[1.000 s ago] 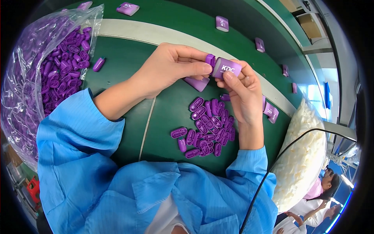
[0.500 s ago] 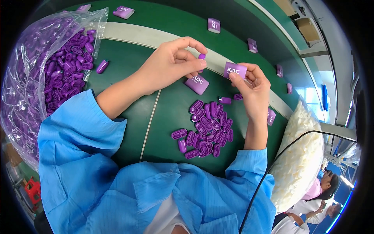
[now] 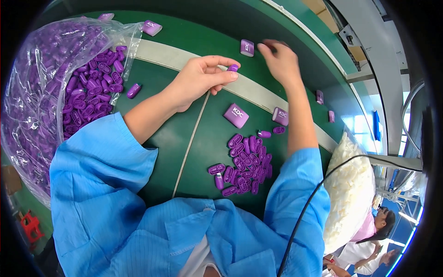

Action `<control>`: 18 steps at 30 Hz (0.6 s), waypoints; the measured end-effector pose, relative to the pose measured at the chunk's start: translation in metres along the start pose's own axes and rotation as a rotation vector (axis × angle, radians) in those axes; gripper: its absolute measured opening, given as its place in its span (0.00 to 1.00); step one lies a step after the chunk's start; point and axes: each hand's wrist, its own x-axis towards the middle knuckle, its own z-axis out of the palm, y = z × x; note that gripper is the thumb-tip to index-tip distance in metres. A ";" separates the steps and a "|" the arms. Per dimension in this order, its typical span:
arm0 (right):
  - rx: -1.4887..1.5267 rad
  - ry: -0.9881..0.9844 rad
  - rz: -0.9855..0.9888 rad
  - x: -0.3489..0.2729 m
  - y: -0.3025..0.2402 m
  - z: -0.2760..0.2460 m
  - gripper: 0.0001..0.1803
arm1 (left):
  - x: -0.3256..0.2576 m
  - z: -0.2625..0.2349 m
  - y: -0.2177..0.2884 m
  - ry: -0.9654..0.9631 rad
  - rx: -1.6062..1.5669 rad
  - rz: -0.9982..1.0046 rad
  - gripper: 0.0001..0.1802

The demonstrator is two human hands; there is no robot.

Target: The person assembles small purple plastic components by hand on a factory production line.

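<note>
Far left: a clear plastic bag [image 3: 32, 115], mouth open toward the belt, heaped with small purple oval caps [image 3: 87, 92]. Just beside its mouth, one loose purple cap [image 3: 133, 90] on the green belt [image 3: 203, 152]. Above, near the far edge, a purple square case [image 3: 152, 27] lying flat.

Centre: left hand [image 3: 198, 78], palm turned inward, thumb and forefinger pinched on a single purple cap [image 3: 233, 68], remaining fingers curled loosely beneath. Held above the pale strip [image 3: 170, 57] crossing the belt, clear of the surface.

Below and right of that hand: a purple case [image 3: 236, 115] flat on the belt, tilted, light lettering up. Nearer the body, a loose pile of purple caps [image 3: 242, 164], some touching, a few strays at its upper edge.

Further right: right hand [image 3: 279, 60] stretched out to the far side of the belt, fingers bent downward, fingertips just beside another purple case [image 3: 247, 47]; contact impossible to tell, hand blurred. Under the right forearm, a second case [image 3: 280, 116] on its side, partly hidden. Beyond it, two small purple pieces [image 3: 320, 96] near the belt's edge.

Far right: a clear bag of white parts [image 3: 346, 184], a black cable [image 3: 314, 194] arcing across it. Blue sleeves [image 3: 106, 184] along the lower edge.
</note>
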 end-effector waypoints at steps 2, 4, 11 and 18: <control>-0.080 -0.056 -0.093 0.018 0.001 0.026 0.22 | 0.000 0.002 -0.001 0.038 0.068 0.069 0.16; -0.092 -0.121 -0.124 0.023 -0.005 0.030 0.21 | 0.002 -0.002 -0.006 0.078 0.143 0.209 0.15; 0.960 -0.268 0.376 -0.063 -0.033 -0.023 0.20 | -0.009 0.014 -0.004 -0.001 0.125 0.075 0.18; 1.317 -0.282 0.481 -0.122 -0.038 -0.035 0.16 | -0.020 0.033 -0.015 -0.047 0.341 0.299 0.17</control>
